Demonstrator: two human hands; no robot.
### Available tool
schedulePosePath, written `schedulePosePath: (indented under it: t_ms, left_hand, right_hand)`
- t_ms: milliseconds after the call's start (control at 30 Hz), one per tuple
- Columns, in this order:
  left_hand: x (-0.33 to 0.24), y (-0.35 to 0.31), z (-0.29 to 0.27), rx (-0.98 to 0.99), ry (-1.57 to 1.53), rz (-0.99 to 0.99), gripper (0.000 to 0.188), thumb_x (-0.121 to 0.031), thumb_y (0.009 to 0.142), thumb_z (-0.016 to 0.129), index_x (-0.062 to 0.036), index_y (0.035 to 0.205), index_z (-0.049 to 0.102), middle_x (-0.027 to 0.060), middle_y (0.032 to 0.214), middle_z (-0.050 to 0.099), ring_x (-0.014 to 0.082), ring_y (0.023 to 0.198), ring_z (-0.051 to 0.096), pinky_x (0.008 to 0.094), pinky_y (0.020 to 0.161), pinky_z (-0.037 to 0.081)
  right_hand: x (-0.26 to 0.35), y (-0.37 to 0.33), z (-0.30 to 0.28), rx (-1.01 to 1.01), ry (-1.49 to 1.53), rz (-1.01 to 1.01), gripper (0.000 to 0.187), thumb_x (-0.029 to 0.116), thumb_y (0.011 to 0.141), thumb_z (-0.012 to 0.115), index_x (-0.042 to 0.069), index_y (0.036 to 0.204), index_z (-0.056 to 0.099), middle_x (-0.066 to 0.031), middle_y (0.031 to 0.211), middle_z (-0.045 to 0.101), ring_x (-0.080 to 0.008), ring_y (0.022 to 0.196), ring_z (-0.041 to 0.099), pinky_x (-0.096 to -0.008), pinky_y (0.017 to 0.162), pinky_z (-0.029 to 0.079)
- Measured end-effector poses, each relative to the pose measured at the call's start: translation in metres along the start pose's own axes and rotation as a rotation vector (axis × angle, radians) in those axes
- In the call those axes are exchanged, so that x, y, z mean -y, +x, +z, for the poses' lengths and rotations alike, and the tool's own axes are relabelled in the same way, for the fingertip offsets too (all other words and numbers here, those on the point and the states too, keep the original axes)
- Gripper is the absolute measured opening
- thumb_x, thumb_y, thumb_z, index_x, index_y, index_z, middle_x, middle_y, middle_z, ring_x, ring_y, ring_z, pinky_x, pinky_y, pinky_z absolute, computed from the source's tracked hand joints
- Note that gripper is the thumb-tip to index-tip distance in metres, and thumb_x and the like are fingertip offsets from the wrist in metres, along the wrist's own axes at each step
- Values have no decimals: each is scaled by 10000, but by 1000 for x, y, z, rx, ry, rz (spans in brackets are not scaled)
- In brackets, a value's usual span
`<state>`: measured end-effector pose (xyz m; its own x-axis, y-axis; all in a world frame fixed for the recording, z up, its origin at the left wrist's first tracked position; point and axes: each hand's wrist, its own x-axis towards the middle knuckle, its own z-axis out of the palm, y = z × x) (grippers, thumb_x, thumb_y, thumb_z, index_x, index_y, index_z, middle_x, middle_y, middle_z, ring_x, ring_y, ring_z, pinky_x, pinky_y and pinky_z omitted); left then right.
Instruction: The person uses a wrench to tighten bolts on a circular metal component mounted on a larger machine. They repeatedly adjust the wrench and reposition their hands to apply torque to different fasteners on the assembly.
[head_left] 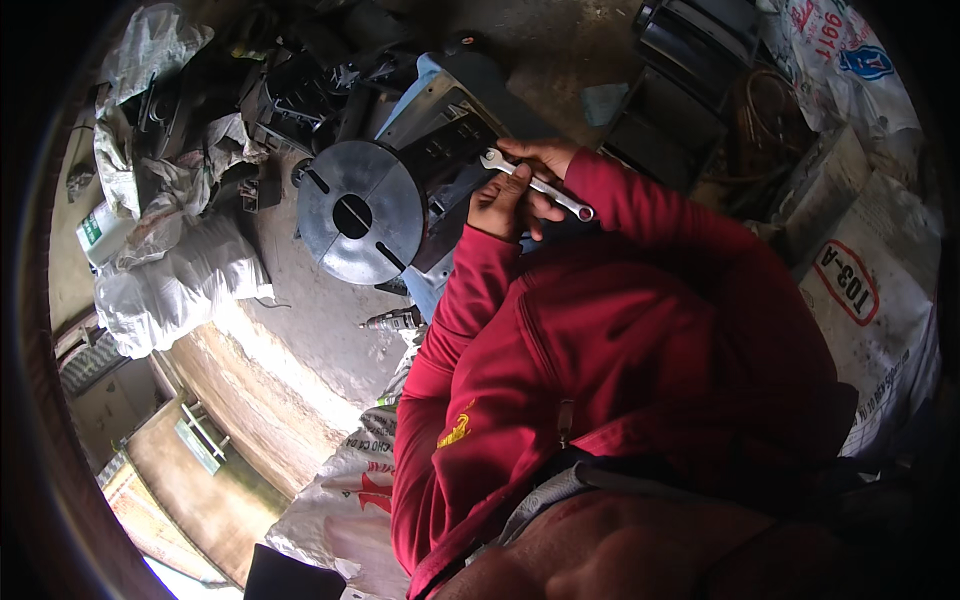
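A silver combination wrench lies across both my hands, its open jaw toward a dark slotted part of a blue-grey machine. My right hand grips the wrench from above near the jaw end. My left hand is curled under the shaft beside it. Both red sleeves run back to my body. A round grey metal disc with a central slot and two side slots is mounted on the machine's left side, close to my left hand.
White woven sacks pile at the left, more sacks at the right. Dark metal parts clutter the top left, black slatted pieces the top right. A power drill lies below the disc on the concrete floor.
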<state>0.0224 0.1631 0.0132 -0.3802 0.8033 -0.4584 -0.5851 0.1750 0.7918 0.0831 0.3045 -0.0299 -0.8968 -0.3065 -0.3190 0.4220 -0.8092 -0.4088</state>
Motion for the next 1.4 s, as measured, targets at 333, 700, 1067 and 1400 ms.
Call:
schedulePosePath:
  t_ms: [333, 700, 1067, 1400]
  left_hand:
    - [1, -7, -12, -56, 16, -14, 357, -318, 957, 517, 2, 829, 608, 17, 469, 461, 173, 388, 544, 250, 356, 423]
    - [-3, -10, -21, -8, 29, -35, 401, -347, 944, 542, 1, 755, 602, 70, 479, 514, 157, 323, 488, 239, 321, 376]
    - [-4, -19, -32, -140, 230, -1, 424, -401, 917, 590, -40, 697, 611, 18, 465, 513, 96, 333, 478, 213, 321, 345]
    - [-1, -24, -14, -27, 167, -27, 365, -355, 947, 546, -10, 847, 606, 62, 543, 562, 165, 449, 603, 236, 371, 453]
  right_hand:
    - [5, 4, -1, -228, 217, 48, 346, 396, 859, 675, 85, 860, 523, 80, 473, 340, -21, 347, 324, -168, 307, 250]
    - [19, -4, 9, -226, 198, 100, 290, 380, 899, 629, 123, 822, 521, 105, 480, 327, 2, 358, 272, -171, 322, 184]
    - [13, -1, 11, -312, 181, 42, 321, 398, 870, 664, 109, 845, 525, 100, 500, 332, -20, 366, 265, -186, 339, 178]
    - [11, -3, 2, -226, 244, 75, 406, 423, 883, 636, 51, 921, 477, 84, 500, 322, -27, 376, 272, -183, 339, 186]
